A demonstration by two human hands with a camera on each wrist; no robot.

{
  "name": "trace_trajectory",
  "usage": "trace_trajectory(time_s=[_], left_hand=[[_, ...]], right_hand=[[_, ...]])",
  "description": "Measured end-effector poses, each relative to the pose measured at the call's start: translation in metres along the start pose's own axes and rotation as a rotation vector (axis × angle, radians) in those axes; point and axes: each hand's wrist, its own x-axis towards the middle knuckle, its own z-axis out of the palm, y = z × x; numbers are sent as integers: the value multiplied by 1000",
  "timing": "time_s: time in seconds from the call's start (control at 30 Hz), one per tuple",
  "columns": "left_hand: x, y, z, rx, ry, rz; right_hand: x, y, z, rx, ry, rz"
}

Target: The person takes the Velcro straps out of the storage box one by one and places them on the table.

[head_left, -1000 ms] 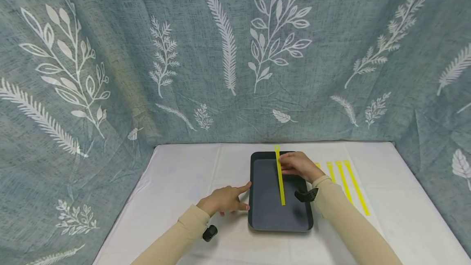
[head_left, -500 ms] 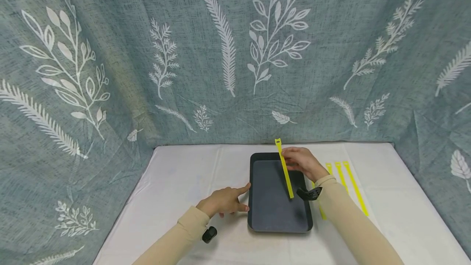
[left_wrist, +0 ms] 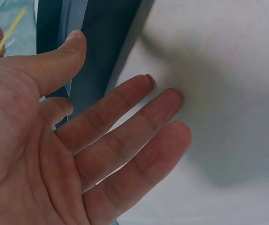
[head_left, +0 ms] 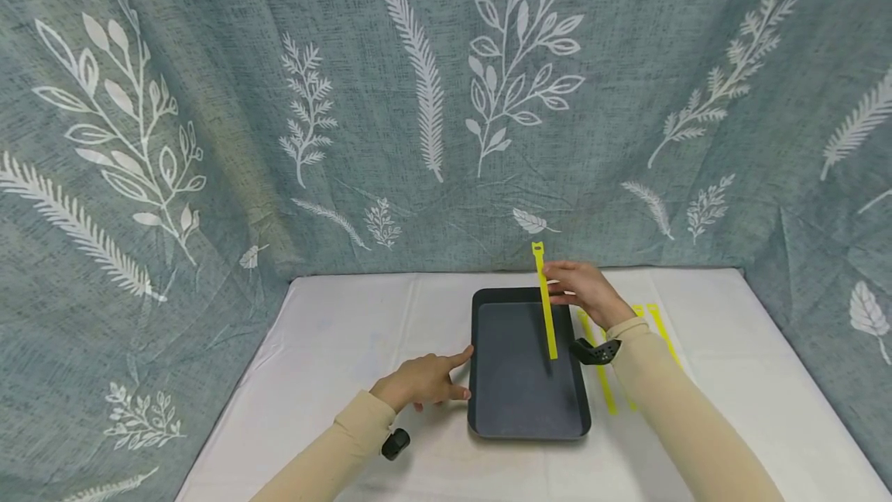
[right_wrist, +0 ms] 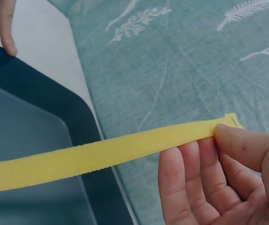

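My right hand pinches a yellow hook-and-loop cable tie near its slotted end, between thumb and fingers. The strap hangs above the far right part of a dark grey baking tray, its plain end pointing down. In the right wrist view the strap runs across the tray's corner. At the tray's left side, my left hand has its index finger and thumb against the rim. The left wrist view shows the other fingers extended over the cloth, holding nothing.
Several more yellow straps lie side by side right of the tray, partly hidden by my right forearm. White cloth covers the table. A patterned blue-green curtain stands behind it and at both sides.
My right hand has lifted the strap up and moved it away and slightly right over the tray. More straps show between tray and forearm. My left hand keeps its place at the rim.
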Motion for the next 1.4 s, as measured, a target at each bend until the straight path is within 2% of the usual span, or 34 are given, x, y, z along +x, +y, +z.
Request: trace_trajectory(time_s=[0.47, 0.97, 1.17, 1.4], left_hand=[[0, -3, 1, -5, -4, 19], [3, -6, -2, -21, 0, 13], [4, -6, -1, -32, -5, 12], [3, -6, 0, -29, -11, 30]], right_hand=[[-6, -15, -21, -17, 20, -37], [-25, -43, -67, -139, 30, -73], [-30, -39, -85, -182, 55, -78], [-42, -29, -113, -240, 67, -42]])
